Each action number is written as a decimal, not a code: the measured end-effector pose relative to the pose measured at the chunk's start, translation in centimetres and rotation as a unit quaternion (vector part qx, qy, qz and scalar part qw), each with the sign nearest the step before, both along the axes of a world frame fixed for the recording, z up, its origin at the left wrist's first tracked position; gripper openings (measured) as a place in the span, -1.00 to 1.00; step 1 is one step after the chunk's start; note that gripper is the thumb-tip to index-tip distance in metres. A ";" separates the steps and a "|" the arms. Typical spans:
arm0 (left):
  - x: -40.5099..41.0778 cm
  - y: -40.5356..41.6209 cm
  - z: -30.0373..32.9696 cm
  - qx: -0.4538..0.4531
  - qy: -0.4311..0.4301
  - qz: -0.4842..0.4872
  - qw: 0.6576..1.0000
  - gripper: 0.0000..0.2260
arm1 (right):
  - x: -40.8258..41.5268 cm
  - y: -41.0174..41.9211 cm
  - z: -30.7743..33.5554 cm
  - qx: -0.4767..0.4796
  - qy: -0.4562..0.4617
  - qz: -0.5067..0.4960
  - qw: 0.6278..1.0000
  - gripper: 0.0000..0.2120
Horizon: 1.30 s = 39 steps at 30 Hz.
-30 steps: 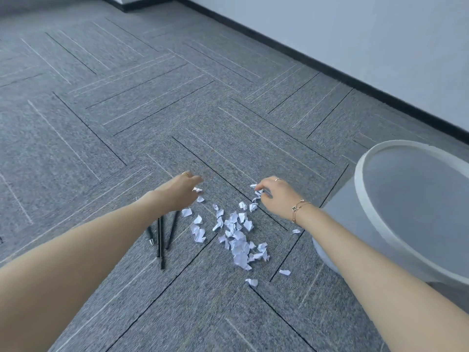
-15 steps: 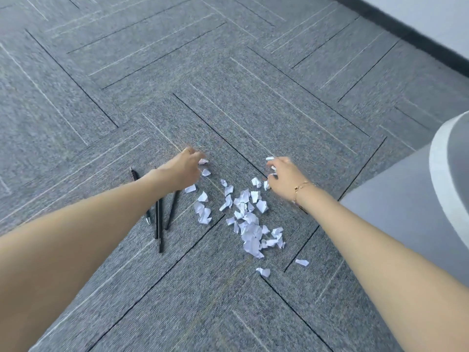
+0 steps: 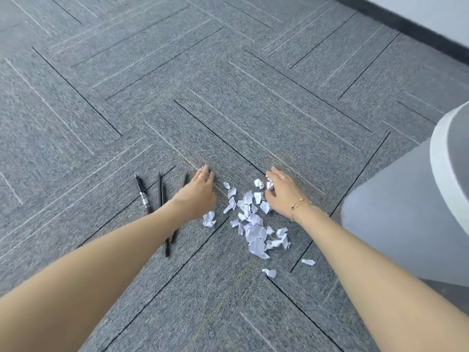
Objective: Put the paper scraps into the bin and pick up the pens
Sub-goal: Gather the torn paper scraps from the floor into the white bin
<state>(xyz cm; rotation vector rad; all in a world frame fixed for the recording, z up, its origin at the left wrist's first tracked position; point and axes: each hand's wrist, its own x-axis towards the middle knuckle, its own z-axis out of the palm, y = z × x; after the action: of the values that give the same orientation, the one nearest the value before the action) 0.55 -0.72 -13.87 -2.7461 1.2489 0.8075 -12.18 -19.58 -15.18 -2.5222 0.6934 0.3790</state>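
I see both arms stretched forward and down to the carpet floor (image 3: 228,102), palms facing it. My left hand (image 3: 199,195) lies flat just left of the paper scraps (image 3: 253,222), its fingers (image 3: 206,174) extended and close together, holding nothing. My right hand (image 3: 281,193) sits at the far right edge of the scraps, fingers curled loosely over a couple of crumpled pieces; I cannot tell whether it actually grips them. A bracelet (image 3: 299,205) circles that wrist. The scraps lie in a loose heap between the hands, with two strays nearer me. The pens (image 3: 152,196) lie on the floor left of the scraps, partly hidden under my left forearm. The bin (image 3: 446,158) stands well right of the scraps, beyond my right arm.
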 end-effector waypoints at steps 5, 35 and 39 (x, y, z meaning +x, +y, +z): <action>-3.0 1.7 1.1 -0.036 0.037 -0.034 0.998 -0.51 | -3.2 3.4 0.7 0.020 -0.028 0.009 0.999 -0.51; -2.7 -7.0 -0.8 -0.047 -0.003 -0.142 0.989 -0.51 | -10.5 6.0 0.2 0.076 -0.090 -0.048 0.992 -0.55; -3.1 -5.7 -1.4 -0.060 -0.001 -0.149 0.987 -0.55 | -12.0 5.4 0.1 0.042 -0.106 -0.088 0.989 -0.53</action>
<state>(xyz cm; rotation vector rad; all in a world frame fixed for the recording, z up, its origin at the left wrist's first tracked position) -2.50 -6.42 -15.27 -2.5491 1.7070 0.7202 -24.17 -14.21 -15.08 -2.3544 0.7898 0.0738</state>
